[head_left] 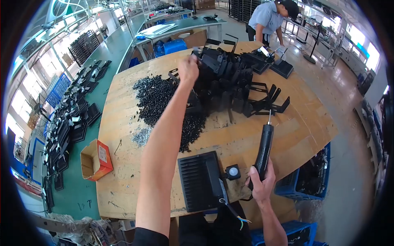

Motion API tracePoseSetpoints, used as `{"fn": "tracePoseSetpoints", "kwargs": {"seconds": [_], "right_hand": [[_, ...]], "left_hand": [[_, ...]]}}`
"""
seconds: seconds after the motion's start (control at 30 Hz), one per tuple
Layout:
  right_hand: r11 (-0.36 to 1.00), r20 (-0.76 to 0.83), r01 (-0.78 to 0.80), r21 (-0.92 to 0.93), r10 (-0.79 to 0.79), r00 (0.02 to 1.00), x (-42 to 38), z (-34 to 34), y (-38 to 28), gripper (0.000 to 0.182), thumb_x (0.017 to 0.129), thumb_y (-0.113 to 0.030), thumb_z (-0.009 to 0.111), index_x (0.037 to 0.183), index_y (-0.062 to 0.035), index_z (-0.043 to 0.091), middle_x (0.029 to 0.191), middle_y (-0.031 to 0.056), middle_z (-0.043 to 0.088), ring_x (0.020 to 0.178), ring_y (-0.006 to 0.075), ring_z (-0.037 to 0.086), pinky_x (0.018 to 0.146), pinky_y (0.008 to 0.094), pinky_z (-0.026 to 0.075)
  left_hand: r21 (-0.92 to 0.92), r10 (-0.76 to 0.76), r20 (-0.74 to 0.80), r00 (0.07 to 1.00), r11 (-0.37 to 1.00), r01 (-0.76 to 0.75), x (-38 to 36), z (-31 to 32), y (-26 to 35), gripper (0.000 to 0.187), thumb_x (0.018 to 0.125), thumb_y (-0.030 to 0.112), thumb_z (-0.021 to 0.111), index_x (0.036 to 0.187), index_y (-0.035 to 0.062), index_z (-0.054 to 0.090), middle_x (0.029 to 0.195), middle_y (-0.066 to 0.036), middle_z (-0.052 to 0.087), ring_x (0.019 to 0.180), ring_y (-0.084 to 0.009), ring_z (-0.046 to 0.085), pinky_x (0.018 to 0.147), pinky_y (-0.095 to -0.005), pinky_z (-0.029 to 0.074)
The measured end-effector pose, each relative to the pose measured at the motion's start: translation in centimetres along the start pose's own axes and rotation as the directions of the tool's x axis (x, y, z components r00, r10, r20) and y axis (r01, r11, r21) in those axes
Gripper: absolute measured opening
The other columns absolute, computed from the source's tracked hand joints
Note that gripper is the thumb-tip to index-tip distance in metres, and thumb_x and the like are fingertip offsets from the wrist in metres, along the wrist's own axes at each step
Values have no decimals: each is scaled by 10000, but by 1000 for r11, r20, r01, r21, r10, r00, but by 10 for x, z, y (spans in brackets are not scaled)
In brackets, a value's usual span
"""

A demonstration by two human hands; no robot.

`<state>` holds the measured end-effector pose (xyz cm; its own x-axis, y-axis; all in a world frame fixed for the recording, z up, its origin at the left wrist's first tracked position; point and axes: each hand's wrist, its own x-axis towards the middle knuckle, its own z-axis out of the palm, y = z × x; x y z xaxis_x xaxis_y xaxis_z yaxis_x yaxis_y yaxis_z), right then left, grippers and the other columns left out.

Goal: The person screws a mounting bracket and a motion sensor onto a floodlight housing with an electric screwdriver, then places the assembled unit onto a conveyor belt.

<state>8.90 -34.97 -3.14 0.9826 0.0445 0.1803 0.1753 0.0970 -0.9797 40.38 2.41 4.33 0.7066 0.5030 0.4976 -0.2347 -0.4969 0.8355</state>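
My left hand (pixel 189 69) reaches to the far side of the wooden table, at the left edge of a pile of black metal brackets (pixel 223 88). Its fingers are curled together; what they grip is blurred. In my right hand (pixel 262 182) is a black electric screwdriver (pixel 264 145), its thin bit pointing up and away. Close to me lies a black finned floodlight (pixel 201 180), with a small motion sensor (pixel 233 171) at its right side. Loose coloured wires (pixel 242 221) hang from it over the table edge. Small black fasteners (pixel 154 98) lie heaped beside my left forearm.
An open orange-red box (pixel 96 160) stands at left, near silvery screws (pixel 140 136). Several floodlights (pixel 67 131) line the green bench (pixel 96 123). Blue crates (pixel 324 172) sit below the table's right edge. Another person (pixel 269 20) stands beyond the far right corner.
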Motion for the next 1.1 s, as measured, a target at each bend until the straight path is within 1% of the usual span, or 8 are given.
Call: {"fn": "tracePoseSetpoints", "kwargs": {"seconds": [0.13, 0.2, 0.27, 0.4, 0.5, 0.6, 0.77, 1.1], "right_hand": [[998, 61, -57, 13, 56, 997, 1, -5, 0, 548, 1010, -127, 658, 1483, 57, 450, 815, 31, 602, 591, 97, 590, 533, 254, 521], [998, 64, -65, 22, 63, 996, 3, -4, -1, 558, 1006, -114, 660, 1496, 46, 445, 827, 18, 594, 595, 78, 573, 537, 244, 510], [996, 75, -84, 27, 82, 994, 2, -5, -3, 570, 1002, -101, 662, 1509, 36, 440, 840, 5, 585, 600, 59, 556, 541, 233, 499], [996, 82, -62, 71, 56, 995, 1, -4, -1, 595, 1013, -83, 646, 1547, 36, 412, 834, 0, 578, 610, 57, 555, 541, 239, 506], [996, 80, -20, 91, 13, 997, 1, -4, 0, 563, 1018, -102, 661, 1518, 33, 441, 844, -2, 575, 617, 55, 554, 533, 239, 513], [997, 95, -36, 69, 29, 995, -4, -4, -5, 503, 1020, -148, 665, 1460, 26, 493, 788, 11, 587, 593, 76, 566, 553, 251, 515], [992, 172, -77, 99, 59, 983, -25, 7, -6, 464, 1018, -129, 678, 1424, 28, 518, 946, 7, 595, 736, 74, 605, 660, 264, 593], [984, 205, -148, 102, 125, 971, -37, 15, -15, 470, 1022, -148, 681, 1420, 36, 511, 981, 37, 639, 790, 123, 693, 714, 276, 588]], "left_hand": [[-445, -175, -31, 984, 884, 143, 24, -24, 84, 356, 1055, 304, 530, 1113, -6, 694, 900, -212, 737, 709, -329, 686, 772, -472, 550], [-31, 78, -21, 997, 996, -78, 53, -20, 86, 395, 1048, 339, 551, 1163, -18, 675, 963, -251, 744, 800, -422, 707, 830, -496, 553], [418, 369, -18, 929, 847, -328, 11, -33, 147, 425, 1028, 368, 594, 1190, -17, 675, 1055, -290, 732, 936, -498, 690, 896, -521, 540], [459, 684, 151, 714, 591, -663, -74, -100, 199, 308, 1061, 246, 578, 1229, 6, 672, 937, -284, 727, 918, -491, 692, 811, -537, 538], [641, 252, 203, 946, 696, -323, -174, -167, 218, 291, 1087, 218, 541, 1270, 13, 634, 821, -293, 696, 809, -485, 691, 700, -563, 525], [800, -169, 231, 958, 593, -88, -266, -210, 181, 318, 1102, 223, 494, 1271, -19, 611, 768, -308, 685, 718, -495, 685, 638, -594, 521], [603, -362, 166, 917, 774, 196, -358, -207, 127, 434, 1117, 230, 422, 1361, -106, 550, 714, -290, 687, 713, -458, 711, 679, -572, 552], [658, -288, 120, 950, 740, 141, -370, -184, 104, 414, 1102, 205, 429, 1190, -165, 594, 815, -386, 668, 795, -563, 665, 716, -619, 530]]}}
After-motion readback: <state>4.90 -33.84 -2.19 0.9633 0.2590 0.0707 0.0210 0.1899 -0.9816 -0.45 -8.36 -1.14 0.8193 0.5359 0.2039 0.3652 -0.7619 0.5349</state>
